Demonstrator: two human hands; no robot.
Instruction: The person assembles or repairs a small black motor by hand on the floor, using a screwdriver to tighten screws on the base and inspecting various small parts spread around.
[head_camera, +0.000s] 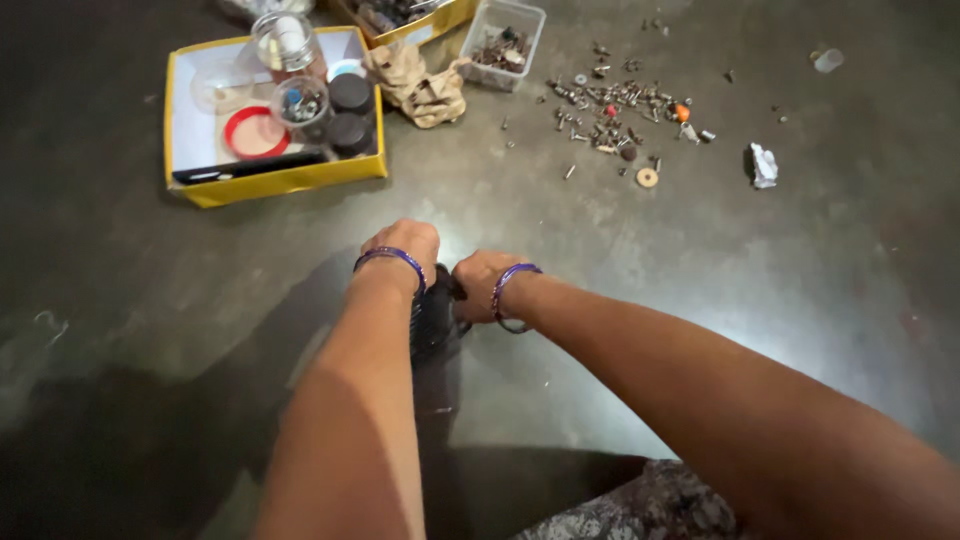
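Both my hands meet low over the dark floor, each wrist wearing purple bangles. My left hand (403, 246) curls over the top of a black ribbed object (433, 325), which is mostly hidden under my wrist. My right hand (479, 283) is closed against the same object from the right side. What the object is cannot be made out; only its dark grooved body shows between my forearms.
A yellow-edged box (190, 150) at the upper left holds clear jars, dark lids and a red ring. A crumpled tan cloth (422, 85) and a clear plastic tub (505, 40) lie behind. Several loose screws (615, 110) scatter at upper right, near a white scrap (763, 165).
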